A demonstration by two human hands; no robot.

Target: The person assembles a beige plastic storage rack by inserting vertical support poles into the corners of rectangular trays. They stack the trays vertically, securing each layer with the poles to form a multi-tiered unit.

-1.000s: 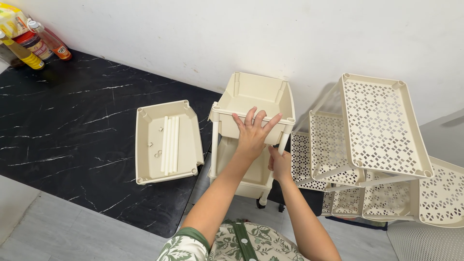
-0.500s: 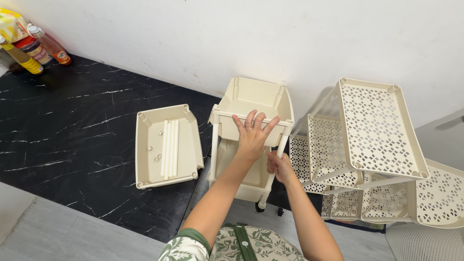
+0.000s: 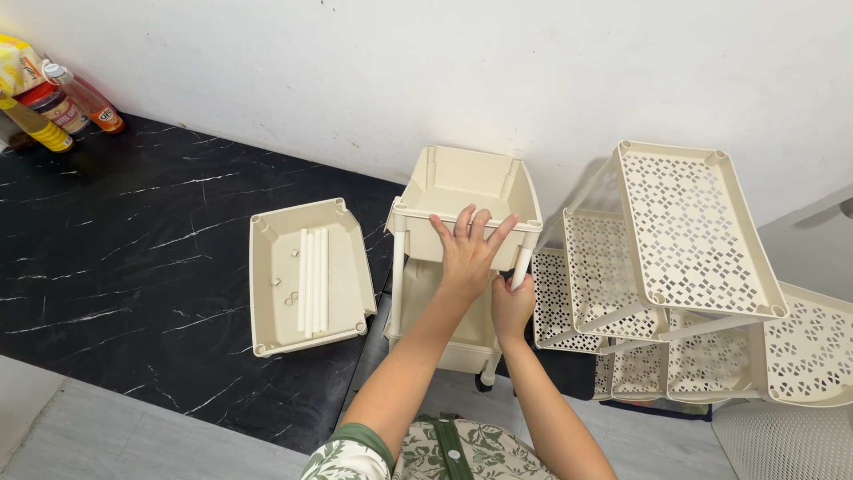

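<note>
A: The cream cart, where is it standing in the head view?

B: It is standing against the white wall, just beside the black marble slab. The left hand is lying flat, fingers spread, on the front rim of its top tray.

A: And the right hand?

B: It is closing around the front right post under that rim.

A: Anything nearby?

B: A loose tray holding white rods is lying on the slab; a perforated rack is standing to the right.
</note>
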